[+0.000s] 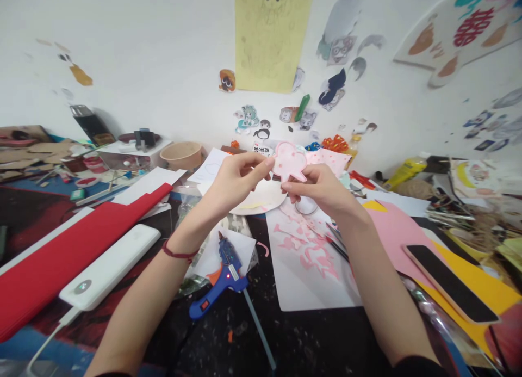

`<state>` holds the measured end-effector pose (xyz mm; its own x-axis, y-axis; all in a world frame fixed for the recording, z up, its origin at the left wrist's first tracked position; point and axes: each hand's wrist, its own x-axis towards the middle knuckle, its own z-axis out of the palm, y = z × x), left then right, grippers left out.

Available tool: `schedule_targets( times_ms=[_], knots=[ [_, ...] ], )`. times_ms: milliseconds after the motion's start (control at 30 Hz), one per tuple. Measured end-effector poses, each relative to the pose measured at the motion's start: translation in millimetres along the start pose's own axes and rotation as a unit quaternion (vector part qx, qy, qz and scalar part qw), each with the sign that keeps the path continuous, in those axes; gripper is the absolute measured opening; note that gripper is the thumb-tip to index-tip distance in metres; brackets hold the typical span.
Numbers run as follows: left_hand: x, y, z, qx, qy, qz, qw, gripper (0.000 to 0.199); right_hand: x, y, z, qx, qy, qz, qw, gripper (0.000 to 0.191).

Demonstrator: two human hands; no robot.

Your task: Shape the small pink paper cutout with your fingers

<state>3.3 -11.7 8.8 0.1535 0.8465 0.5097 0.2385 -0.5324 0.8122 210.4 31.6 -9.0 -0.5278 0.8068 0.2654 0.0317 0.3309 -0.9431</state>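
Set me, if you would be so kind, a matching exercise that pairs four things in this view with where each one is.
Things:
1. blue hot glue gun
2. pink cutout
3. red cord bracelet
4. white power bank

Places:
A. pinched between the left hand and the right hand
B. alongside the long red sheet
C. around the left wrist
D. resting partly on white paper

Pairs: 1-D, 2-A, 3-C, 4-B

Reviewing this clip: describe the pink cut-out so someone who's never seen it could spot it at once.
On the cluttered craft table, look above the white sheet strewn with pink paper scraps. The person's left hand and right hand pinch a small lobed pink cut-out between them, the only piece held up off the table.
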Motion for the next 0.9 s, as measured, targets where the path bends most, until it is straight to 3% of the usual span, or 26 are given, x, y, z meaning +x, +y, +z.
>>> schedule_targets(
  times_ms=[200, 300, 367, 400, 500, 533, 600, 700, 767, 900],
  knots=[
    [-4, 4, 0.7, -0.029, 0.043, -0.030, 0.998, 0.024, -4, -9, -3, -0.032, -0.007, -0.007, 0.999, 0.032],
    [-6, 5, 1.4, -0.054, 0.082, -0.046, 0.994, 0.025, -7, -12, -4, -0.142, 0.060, -0.111, 0.982, 0.079],
    [-6, 6, 2.1, -0.075, 0.097, -0.057, 0.991, 0.025, -8, -12, -2, -0.277, 0.126, -0.228, 0.925, 0.096],
    [-6, 6, 2.5, -0.086, 0.099, -0.062, 0.989, 0.025, -8, -12, 1, -0.345, 0.152, -0.286, 0.881, 0.090],
    [-7, 6, 4.1, -0.119, 0.090, -0.081, 0.986, 0.026, -9, -9, 10, -0.480, 0.213, -0.408, 0.747, 0.045],
    [-7, 7, 4.7, -0.128, 0.086, -0.088, 0.984, 0.026, -9, -8, 13, -0.500, 0.229, -0.429, 0.717, 0.034],
    [-9, 9, 5.6, -0.142, 0.076, -0.103, 0.982, 0.028, -9, -5, 17, -0.515, 0.248, -0.447, 0.689, 0.023],
    [-10, 12, 4.9, -0.137, 0.049, -0.099, 0.984, 0.035, -10, -5, 19, -0.495, 0.253, -0.451, 0.698, 0.020],
    [-10, 13, 2.7, -0.094, 0.034, -0.066, 0.993, 0.043, -12, -8, 19, -0.458, 0.256, -0.452, 0.721, 0.019],
    [-11, 15, -5.8, 0.075, 0.105, 0.053, 0.990, 0.042, -17, -18, 21, -0.341, 0.229, -0.399, 0.820, 0.012]
  ],
)
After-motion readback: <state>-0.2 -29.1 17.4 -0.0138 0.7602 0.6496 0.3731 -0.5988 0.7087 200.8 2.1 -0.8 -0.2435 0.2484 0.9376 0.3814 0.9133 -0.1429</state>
